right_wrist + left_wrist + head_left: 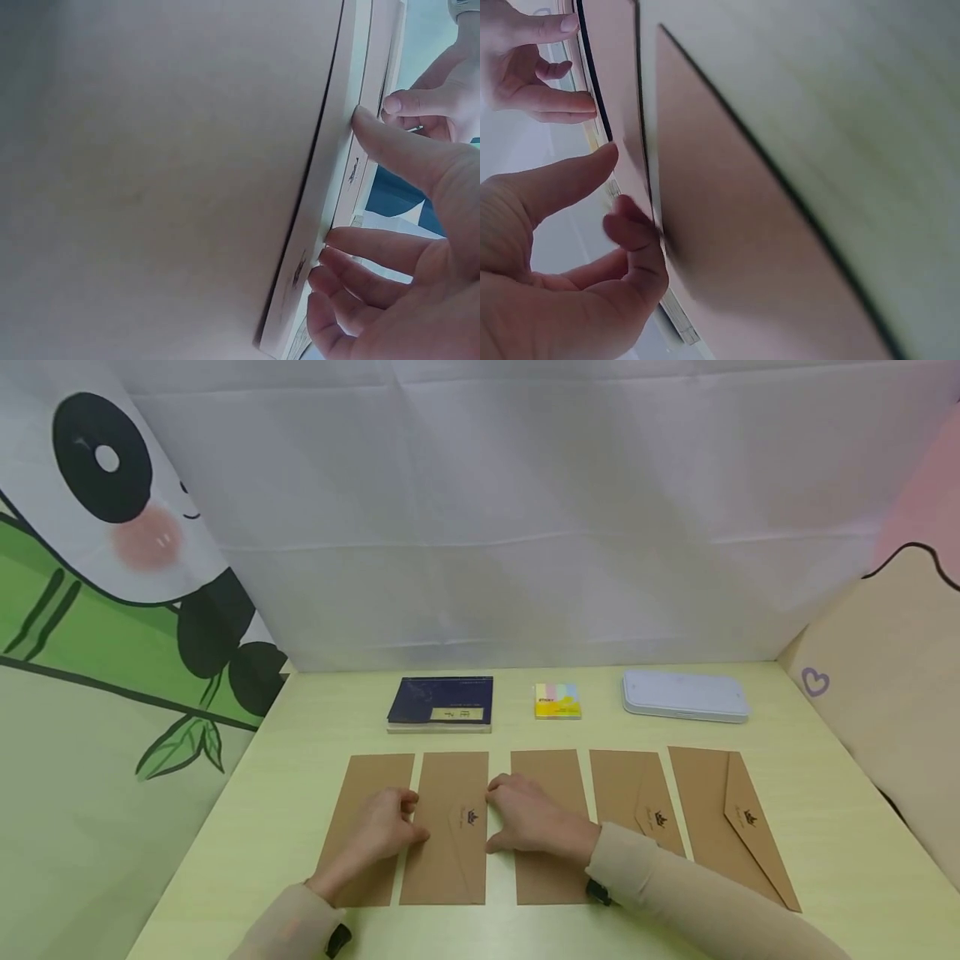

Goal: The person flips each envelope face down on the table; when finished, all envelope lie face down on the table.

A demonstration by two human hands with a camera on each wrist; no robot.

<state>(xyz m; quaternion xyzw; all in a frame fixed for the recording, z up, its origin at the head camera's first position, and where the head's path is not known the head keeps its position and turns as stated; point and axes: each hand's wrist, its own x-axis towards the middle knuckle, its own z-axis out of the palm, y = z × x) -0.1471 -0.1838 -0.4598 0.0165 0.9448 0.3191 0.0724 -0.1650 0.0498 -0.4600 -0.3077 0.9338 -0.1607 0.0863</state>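
Observation:
Several brown kraft envelopes lie side by side in a row. The second envelope from the left (448, 793), with a small crown print near its right edge, lies between the two hands. My left hand (378, 827) is over the leftmost envelope (378, 772), its thumb reaching the second one's left edge. In the left wrist view a gap separates this thumb (592, 176) from the bent fingers. At the second envelope's right edge is my right hand (536, 818), thumb and fingers spread apart. Its wrist and sleeve partly cover the third envelope (546, 777).
Behind the row lie a dark blue book (442, 697), a pad of coloured sticky notes (557, 702) and a pale pencil case (685, 695). Two more crown-printed envelopes, the fourth (626, 777) and the fifth (701, 785), lie on the right. A white cloth (525, 527) hangs behind the table.

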